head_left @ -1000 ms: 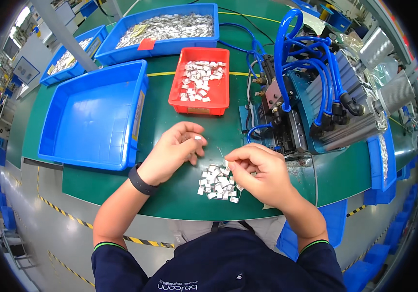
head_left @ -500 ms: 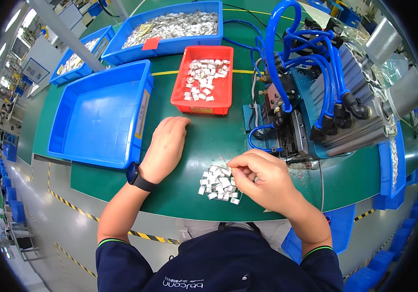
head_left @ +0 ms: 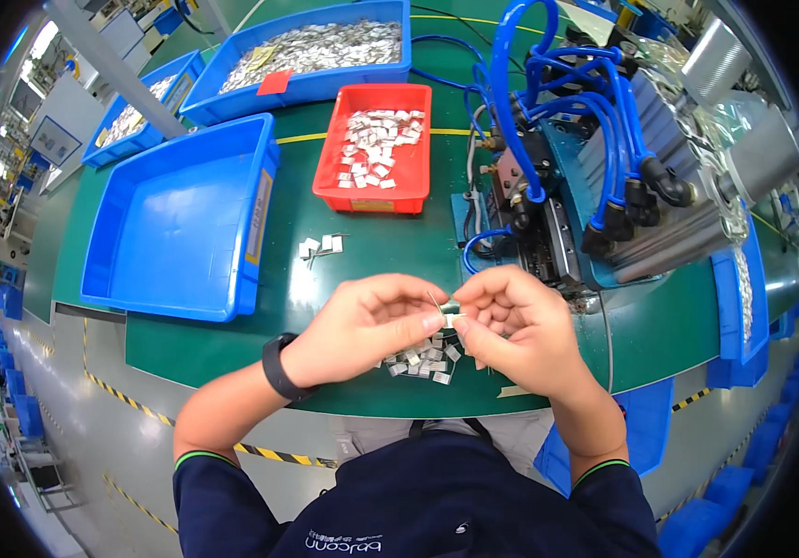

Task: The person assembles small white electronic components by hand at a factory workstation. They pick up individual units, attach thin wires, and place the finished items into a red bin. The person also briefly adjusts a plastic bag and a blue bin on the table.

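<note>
Left hand (head_left: 362, 325), right hand (head_left: 528, 327): thumb-and-finger pinches closed on one small white part (head_left: 456, 321) with wire leads, between them. On green bench (head_left: 395, 244), left to right: blue bin (head_left: 162, 246), small white cluster (head_left: 322, 245), red bin (head_left: 399, 201) of white pieces (head_left: 381, 139), loose white pile (head_left: 426, 361) below hands, blue-hosed machine (head_left: 562, 244).

Your green bench (head_left: 390, 242): white-piece pile (head_left: 432, 355), six o'clock; loose white pieces (head_left: 327, 244), nine; blue tray (head_left: 176, 223), nine; filled tray (head_left: 344, 86), eleven; red bin (head_left: 395, 202), twelve; blue-hosed machine (head_left: 567, 167), two.
</note>
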`<move>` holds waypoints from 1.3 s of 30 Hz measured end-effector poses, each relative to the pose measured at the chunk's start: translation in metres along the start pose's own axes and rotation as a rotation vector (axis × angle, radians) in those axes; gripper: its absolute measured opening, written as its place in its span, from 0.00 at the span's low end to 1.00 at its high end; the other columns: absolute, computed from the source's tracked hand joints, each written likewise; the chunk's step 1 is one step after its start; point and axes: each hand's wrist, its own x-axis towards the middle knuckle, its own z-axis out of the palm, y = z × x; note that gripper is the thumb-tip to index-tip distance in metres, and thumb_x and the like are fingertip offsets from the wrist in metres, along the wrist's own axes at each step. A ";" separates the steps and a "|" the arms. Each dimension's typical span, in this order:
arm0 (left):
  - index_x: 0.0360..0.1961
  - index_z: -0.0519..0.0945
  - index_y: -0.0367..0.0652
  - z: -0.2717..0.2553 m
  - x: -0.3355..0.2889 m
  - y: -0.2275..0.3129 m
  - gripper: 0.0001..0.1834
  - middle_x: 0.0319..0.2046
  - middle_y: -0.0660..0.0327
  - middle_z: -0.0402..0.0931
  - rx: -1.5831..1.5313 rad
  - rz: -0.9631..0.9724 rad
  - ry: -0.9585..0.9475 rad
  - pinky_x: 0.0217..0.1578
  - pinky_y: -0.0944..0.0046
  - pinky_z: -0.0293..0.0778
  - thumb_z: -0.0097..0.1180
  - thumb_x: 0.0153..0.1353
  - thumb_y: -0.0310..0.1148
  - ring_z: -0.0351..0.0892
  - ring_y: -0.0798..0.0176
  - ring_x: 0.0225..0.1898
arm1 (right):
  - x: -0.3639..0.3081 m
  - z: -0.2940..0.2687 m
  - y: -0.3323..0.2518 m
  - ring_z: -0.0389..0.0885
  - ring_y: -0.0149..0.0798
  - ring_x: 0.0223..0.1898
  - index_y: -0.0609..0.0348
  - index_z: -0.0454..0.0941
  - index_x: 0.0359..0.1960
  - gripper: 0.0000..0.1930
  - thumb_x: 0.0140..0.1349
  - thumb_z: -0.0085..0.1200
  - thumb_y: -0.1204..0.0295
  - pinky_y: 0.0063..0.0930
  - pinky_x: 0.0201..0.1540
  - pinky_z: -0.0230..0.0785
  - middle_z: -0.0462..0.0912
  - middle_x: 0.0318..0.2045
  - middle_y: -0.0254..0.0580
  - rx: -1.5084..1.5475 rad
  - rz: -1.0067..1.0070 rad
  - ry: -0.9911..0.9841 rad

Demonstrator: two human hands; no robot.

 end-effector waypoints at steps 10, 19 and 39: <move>0.43 0.79 0.32 -0.007 0.021 -0.014 0.10 0.32 0.58 0.80 -0.285 0.006 -0.084 0.33 0.69 0.78 0.58 0.63 0.27 0.80 0.68 0.31 | 0.001 -0.002 0.002 0.76 0.21 0.28 0.64 0.66 0.46 0.16 0.59 0.58 0.80 0.15 0.24 0.69 0.77 0.32 0.37 0.203 0.119 -0.001; 0.44 0.78 0.33 -0.007 0.014 -0.025 0.11 0.33 0.55 0.80 -0.248 0.075 0.036 0.32 0.68 0.78 0.60 0.60 0.21 0.80 0.66 0.31 | 0.001 0.004 0.015 0.76 0.22 0.25 0.65 0.73 0.40 0.10 0.66 0.55 0.69 0.16 0.22 0.69 0.81 0.31 0.37 0.148 0.264 -0.074; 0.48 0.71 0.40 -0.008 0.018 -0.031 0.17 0.35 0.54 0.80 -0.352 0.156 0.064 0.32 0.69 0.79 0.60 0.59 0.20 0.81 0.67 0.34 | 0.000 0.007 0.017 0.75 0.20 0.23 0.63 0.74 0.39 0.07 0.64 0.57 0.73 0.13 0.20 0.65 0.78 0.27 0.33 0.174 0.213 -0.016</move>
